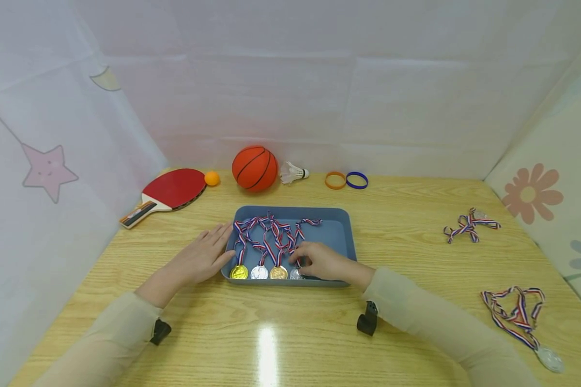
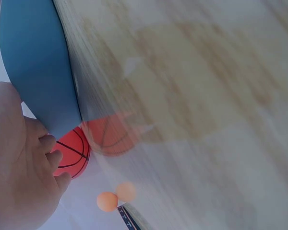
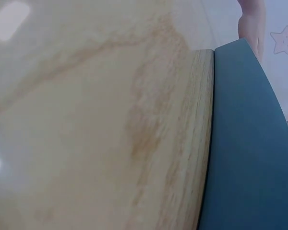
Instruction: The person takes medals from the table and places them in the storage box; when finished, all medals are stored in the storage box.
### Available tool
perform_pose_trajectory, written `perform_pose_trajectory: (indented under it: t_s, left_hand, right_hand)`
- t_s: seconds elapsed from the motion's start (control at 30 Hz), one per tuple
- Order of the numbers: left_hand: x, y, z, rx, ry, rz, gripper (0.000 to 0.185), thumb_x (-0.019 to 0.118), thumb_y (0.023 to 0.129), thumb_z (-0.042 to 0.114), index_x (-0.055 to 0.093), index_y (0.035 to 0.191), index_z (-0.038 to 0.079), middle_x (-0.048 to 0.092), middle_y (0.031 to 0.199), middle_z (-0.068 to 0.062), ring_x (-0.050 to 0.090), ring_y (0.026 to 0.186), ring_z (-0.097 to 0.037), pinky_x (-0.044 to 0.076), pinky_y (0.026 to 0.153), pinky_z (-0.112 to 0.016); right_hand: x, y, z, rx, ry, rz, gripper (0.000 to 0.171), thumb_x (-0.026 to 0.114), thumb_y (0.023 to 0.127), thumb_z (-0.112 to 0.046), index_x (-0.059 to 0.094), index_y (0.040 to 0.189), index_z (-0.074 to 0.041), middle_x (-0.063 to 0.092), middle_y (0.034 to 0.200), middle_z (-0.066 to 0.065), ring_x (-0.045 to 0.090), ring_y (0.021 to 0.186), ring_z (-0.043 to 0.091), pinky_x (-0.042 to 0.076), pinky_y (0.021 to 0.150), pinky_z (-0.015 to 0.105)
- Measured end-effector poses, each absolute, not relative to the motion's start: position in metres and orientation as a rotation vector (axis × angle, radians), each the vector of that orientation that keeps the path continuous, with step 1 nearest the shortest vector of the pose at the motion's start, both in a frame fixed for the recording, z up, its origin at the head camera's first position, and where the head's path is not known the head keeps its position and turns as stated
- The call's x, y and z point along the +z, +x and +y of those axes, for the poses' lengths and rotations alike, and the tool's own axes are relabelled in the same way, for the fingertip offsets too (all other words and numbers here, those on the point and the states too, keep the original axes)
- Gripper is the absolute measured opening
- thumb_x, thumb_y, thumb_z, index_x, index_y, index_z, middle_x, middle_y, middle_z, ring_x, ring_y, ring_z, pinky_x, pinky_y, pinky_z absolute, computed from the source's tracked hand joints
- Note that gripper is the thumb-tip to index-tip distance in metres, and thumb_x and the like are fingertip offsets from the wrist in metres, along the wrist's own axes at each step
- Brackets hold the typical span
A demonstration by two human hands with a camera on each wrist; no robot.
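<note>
A blue-grey tray [image 1: 290, 282] stands on the table. Along its near side lie a gold medal [image 1: 239, 272], a silver medal [image 1: 259, 272], a bronze-toned medal [image 1: 278, 273] and another silver medal [image 1: 295, 274] at the right end. Their striped ribbons [image 1: 271, 231] spread toward the back of the tray. My right hand [image 1: 321, 262] reaches inside, thumb and fingers curled about the right-end silver medal and partly covering it. My left hand [image 1: 200, 257] rests with extended fingers against the tray's left side. In the right wrist view the tray wall hides most of the right hand.
Behind the tray are a table tennis paddle [image 1: 176, 188], an orange ball [image 1: 212, 178], a small basketball [image 1: 255, 169], a shuttlecock [image 1: 292, 172], an orange wristband [image 1: 335, 180] and a blue wristband [image 1: 356, 180]. Two ribboned medals [image 1: 478, 215], [image 1: 549, 359] lie at right.
</note>
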State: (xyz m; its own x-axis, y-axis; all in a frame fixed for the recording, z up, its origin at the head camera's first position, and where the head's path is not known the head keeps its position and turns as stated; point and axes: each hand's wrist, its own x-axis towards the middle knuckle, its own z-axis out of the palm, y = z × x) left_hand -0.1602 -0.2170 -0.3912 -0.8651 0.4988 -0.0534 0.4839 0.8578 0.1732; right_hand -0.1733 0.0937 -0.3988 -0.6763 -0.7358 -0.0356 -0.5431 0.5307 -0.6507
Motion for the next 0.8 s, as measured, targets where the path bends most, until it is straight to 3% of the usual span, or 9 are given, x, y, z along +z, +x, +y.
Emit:
perform_pose_trajectory:
  t_s: [0.43,0.6,0.8]
  left_hand:
    - [-0.391,-0.159,-0.217,0.245,0.778,2.931,0.067,0.038,0.098,0.04,0.016,0.145,-0.003,0.017,0.15,-0.018,0.013,0.136,-0.036,0.013,0.107,-0.052]
    - [-0.392,-0.159,-0.217,0.249,0.796,2.942,0.067,0.037,0.098,0.04,0.018,0.144,-0.004,0.018,0.149,-0.019,0.014,0.135,-0.037,0.014,0.106,-0.052]
    - [-0.392,-0.16,-0.217,0.255,0.789,2.938,0.067,0.037,0.098,0.04,0.017,0.144,-0.004,0.017,0.149,-0.019,0.013,0.136,-0.037,0.014,0.107,-0.052]
  right_hand:
    - [-0.384,-0.176,0.112,-0.966,-1.059,2.447,0.029,0.067,0.083,-0.006,0.064,0.112,-0.006,0.06,0.102,0.006,0.056,0.069,0.007,0.049,0.062,0.023]
    - [-0.361,-0.18,0.139,-1.114,-1.054,2.482,0.028,0.067,0.085,-0.009,0.063,0.112,-0.004,0.062,0.097,0.011,0.057,0.068,0.011,0.049,0.061,0.026]
    - [-0.33,-0.182,0.186,-1.267,-0.94,2.585,0.027,0.066,0.086,-0.012,0.064,0.112,-0.006,0.063,0.091,0.004,0.059,0.074,0.017,0.05,0.061,0.03]
